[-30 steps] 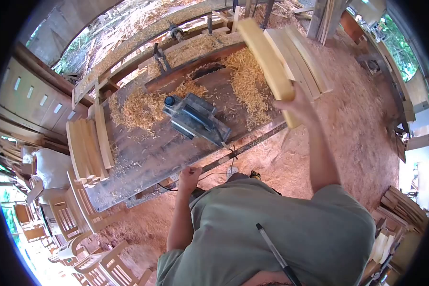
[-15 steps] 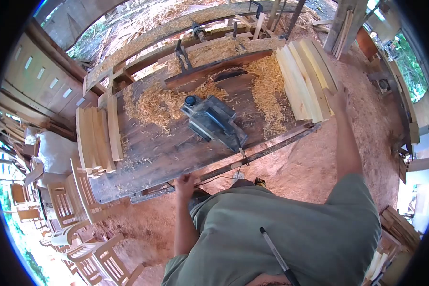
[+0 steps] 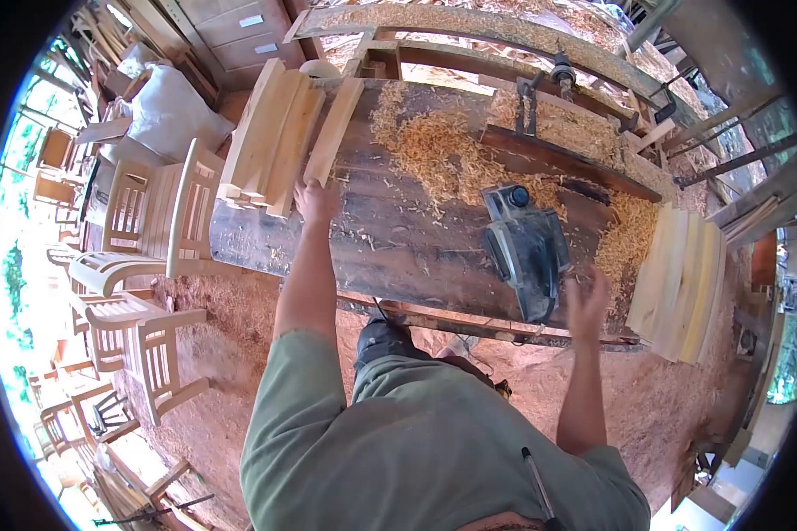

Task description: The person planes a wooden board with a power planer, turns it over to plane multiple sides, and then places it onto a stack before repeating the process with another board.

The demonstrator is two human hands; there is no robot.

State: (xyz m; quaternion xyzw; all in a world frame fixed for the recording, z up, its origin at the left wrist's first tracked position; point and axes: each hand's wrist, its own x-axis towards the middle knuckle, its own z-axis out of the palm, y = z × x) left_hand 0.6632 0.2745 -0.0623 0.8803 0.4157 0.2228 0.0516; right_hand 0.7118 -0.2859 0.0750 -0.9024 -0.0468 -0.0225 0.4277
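Observation:
My left hand (image 3: pixel 316 202) is at the near end of a single pale wood piece (image 3: pixel 335 133), its fingers closed on that end. Left of it on the dark workbench (image 3: pixel 398 257) lies a stack of similar pieces (image 3: pixel 274 133). My right hand (image 3: pixel 587 303) is raised beside the electric planer (image 3: pixel 527 248), fingers spread and a little blurred, holding nothing. The planer rests on the bench top. At the bench's right end lies another stack of pale pieces (image 3: pixel 679 283).
Curly shavings (image 3: pixel 443 155) cover part of the bench behind the planer. A dark wooden bar (image 3: pixel 567 164) runs along the far side. Wooden chairs (image 3: pixel 150 221) and a white sack (image 3: pixel 173 111) stand at the left. A cable hangs below the near edge.
The view has turned toward the left. My left hand has gone from the bench's near edge to the single wood piece. My right hand has left the right stack and come near the planer.

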